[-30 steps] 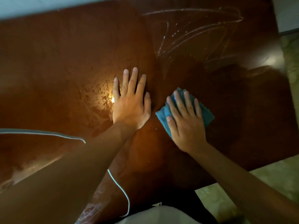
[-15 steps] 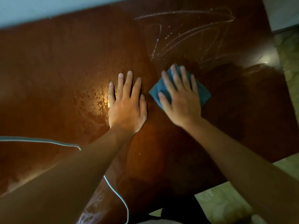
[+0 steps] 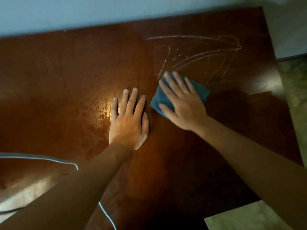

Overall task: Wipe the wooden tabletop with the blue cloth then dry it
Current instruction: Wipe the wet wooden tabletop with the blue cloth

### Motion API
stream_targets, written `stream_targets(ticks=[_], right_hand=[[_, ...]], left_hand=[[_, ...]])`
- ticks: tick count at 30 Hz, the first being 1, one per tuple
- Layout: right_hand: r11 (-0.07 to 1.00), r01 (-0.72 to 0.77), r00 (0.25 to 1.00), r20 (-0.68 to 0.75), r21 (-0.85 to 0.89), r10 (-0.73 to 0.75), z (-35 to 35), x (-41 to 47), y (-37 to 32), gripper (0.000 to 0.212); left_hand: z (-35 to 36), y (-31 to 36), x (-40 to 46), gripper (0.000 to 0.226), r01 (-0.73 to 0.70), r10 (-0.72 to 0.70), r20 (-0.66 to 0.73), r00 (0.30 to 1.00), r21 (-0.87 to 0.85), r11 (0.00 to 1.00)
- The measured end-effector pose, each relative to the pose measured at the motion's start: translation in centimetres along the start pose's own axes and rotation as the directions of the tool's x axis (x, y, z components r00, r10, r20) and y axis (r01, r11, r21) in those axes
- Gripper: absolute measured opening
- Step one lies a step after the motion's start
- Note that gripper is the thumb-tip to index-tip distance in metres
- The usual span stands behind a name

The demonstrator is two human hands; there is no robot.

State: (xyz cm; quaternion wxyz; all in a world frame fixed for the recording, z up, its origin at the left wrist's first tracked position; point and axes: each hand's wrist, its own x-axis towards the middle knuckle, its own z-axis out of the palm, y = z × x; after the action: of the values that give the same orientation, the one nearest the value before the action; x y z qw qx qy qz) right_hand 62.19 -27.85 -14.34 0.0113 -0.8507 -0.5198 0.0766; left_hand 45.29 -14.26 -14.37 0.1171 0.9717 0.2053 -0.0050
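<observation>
1. Cloth [image 3: 199, 91], blue and folded small, is pressed flat to the tabletop [image 3: 66, 72] under the right hand [image 3: 182, 105], whose fingers are spread straight over it; one corner pokes out past the fingertips, another beside the thumb.
2. Left hand [image 3: 128, 123] is laid palm-down on bare wood just beside the cloth, fingers straight, nothing held, apparently as a brace.
3. Wet streaks [image 3: 199, 53] are seen beyond the right fingertips; a beaded wet patch [image 3: 101, 112] glints just outside the left little finger. A thin white cord [image 3: 49, 159] is draped across the left forearm.
4. Wiping is judged under way, with drying not yet begun.
5. Handling: the cloth is judged soft, light and limp, likely damp, so it is expected to bunch or slip if pushed by its edge. It is best held under a flat palm at its middle, with even downward pressure.
</observation>
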Motion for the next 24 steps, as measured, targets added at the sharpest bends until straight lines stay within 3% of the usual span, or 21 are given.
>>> stream_targets(ticks=[4, 8, 11, 17, 21, 24], right_hand=[[0.999, 0.031, 0.999, -0.035, -0.033, -0.032, -0.7, 3.1, 1.0, 0.07], [0.956, 0.292, 0.956, -0.034, 0.0, -0.292, 0.4, -2.1, -0.8, 0.067], [0.897, 0.443, 0.896, 0.029, -0.001, -0.443, -0.2, -0.7, 1.1, 0.067], [0.964, 0.253, 0.967, -0.013, -0.083, -0.254, -2.7, 11.4, 5.1, 0.066], [0.897, 0.434, 0.9, -0.01, -0.087, -0.436, -1.7, 8.0, 5.0, 0.067], [0.844, 0.532, 0.847, 0.048, -0.066, -0.53, -1.5, 7.0, 5.6, 0.067]], left_hand=[[0.0, 0.2, 0.0, 0.058, 0.017, -0.017, 0.005, 1.0, 0.001, 1.0], [-0.2, 0.3, 0.1, 0.057, 0.025, -0.025, -0.004, 1.0, -0.031, 0.999], [-0.5, 0.7, 0.2, 0.055, 0.048, -0.049, -0.027, 0.998, -0.035, 0.998], [-0.3, 4.1, 1.9, 0.049, 0.271, -0.272, -0.036, 0.962, -0.044, 0.962], [1.2, 7.1, 2.7, 0.06, 0.426, -0.426, -0.006, 0.904, -0.014, 0.904], [1.7, 7.1, 2.6, 0.061, 0.425, -0.425, -0.009, 0.905, 0.003, 0.905]])
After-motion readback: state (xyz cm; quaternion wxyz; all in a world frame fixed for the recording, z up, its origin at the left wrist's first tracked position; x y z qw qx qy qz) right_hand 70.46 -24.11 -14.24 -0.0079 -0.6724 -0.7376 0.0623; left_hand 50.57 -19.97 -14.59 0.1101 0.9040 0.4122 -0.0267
